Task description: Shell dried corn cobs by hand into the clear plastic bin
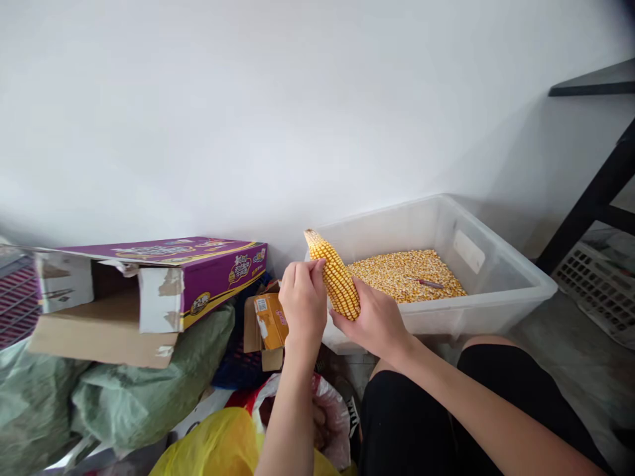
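Black shorts (407,423) nearest. Right hand (380,324) grips corn cob (340,281) by lower end; left hand (303,301) against its side, fingers curled narrow, pinch unclear. Cob tilted near plastic box (516,281) of kernels (397,268). Best: firm right hold, short thumb pushes.

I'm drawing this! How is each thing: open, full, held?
Corn cob: tilted, covered in kernels
Left hand: curled against cob
Right hand: gripping cob
Loose kernels: spread in tub
Plastic tub: uncovered, partly filled
Screwdriver-like tool: lying on kernels
Purple carton: end open
Small carton: flaps open
Red-and-white bag: open
Yellow bag: crumpled
Green bags: crumpled
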The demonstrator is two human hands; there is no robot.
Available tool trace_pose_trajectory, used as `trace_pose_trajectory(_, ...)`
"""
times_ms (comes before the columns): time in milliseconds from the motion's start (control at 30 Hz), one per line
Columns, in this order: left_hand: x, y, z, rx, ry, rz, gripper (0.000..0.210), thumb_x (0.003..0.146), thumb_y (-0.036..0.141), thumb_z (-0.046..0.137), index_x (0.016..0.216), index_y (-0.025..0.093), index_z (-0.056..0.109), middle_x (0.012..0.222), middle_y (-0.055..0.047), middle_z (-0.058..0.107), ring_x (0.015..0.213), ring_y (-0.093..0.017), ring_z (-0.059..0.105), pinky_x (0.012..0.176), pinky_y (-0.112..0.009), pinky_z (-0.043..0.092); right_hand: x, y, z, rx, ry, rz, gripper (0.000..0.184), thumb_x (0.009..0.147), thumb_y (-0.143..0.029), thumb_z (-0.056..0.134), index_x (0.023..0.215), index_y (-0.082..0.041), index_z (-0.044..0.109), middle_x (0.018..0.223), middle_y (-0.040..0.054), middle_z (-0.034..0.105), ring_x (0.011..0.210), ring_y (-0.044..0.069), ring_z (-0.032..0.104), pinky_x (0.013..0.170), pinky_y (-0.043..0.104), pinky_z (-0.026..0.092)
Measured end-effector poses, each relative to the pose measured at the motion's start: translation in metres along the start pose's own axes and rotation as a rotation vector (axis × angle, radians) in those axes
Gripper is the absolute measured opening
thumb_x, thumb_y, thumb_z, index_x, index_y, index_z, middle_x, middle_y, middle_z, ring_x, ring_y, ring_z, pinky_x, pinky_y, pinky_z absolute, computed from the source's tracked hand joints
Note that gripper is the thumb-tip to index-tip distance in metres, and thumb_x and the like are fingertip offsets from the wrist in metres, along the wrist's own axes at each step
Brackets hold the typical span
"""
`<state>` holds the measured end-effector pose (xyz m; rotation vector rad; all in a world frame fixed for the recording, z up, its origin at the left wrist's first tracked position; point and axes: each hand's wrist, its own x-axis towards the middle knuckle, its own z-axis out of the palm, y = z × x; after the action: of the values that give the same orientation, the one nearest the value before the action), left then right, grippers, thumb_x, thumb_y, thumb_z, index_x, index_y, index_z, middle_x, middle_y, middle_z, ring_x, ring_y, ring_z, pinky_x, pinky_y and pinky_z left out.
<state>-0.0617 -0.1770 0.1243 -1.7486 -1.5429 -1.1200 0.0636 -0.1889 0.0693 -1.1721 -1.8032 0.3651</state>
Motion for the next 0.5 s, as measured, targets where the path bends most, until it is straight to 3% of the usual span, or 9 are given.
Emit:
trace_pose_trajectory(133, 0.003, -0.005, -0.011, 0.006, -0.156, 0.014, 0.020, 0.089, 0.029, 0.047, 0.076, 0.016, 0.054, 0.073, -0.004, 0.057, 0.070, -0.014, 0.052, 0.065, -0.026, 0.038, 0.002, 0.002, -0.001, -0.007, 0.004, 0.004, 0.032, 0.074, -0.042, 0.055, 0.096, -0.019, 0.051, 0.079, 0.0050, 0.063, 0.072, 0.022, 0.059, 0.061, 0.030, 0.039)
trace_pose_trajectory(300, -0.007, -0.024, -0.048, -0.119, -0.380, -0.099, 0.023, 0.090, 0.033, 0.044, 0.076, 0.018, 0.055, 0.072, -0.002, 0.057, 0.067, -0.013, 0.052, 0.063, -0.024, 0.038, 0.007, 0.007, -0.003, -0.009, 0.027, 0.035, 0.038, 0.073, -0.047, 0.054, 0.098, -0.019, 0.052, 0.080, 0.0061, 0.063, 0.073, 0.023, 0.059, 0.061, 0.031, 0.039)
trace_pose_trajectory(400, -0.049, -0.036, -0.064, -0.087, -0.690, -0.171, 0.033, 0.093, 0.035, 0.033, 0.071, 0.018, 0.052, 0.067, -0.003, 0.056, 0.063, -0.014, 0.051, 0.062, -0.025, 0.038, 0.010, 0.011, -0.003, 0.010, 0.032, 0.054, 0.035, 0.073, -0.048, 0.054, 0.091, -0.019, 0.053, 0.076, 0.0054, 0.062, 0.068, 0.021, 0.058, 0.059, 0.030, 0.038)
trace_pose_trajectory(500, -0.126, -0.050, -0.062, -0.028, -1.139, -0.148, 0.036, 0.090, 0.037, 0.032, 0.071, 0.018, 0.057, 0.071, -0.008, 0.061, 0.068, -0.019, 0.058, 0.065, -0.031, 0.042, 0.011, 0.014, -0.004, 0.058, 0.032, 0.060, 0.031, 0.073, -0.048, 0.055, 0.087, -0.020, 0.053, 0.074, 0.0046, 0.061, 0.066, 0.020, 0.057, 0.057, 0.030, 0.038)
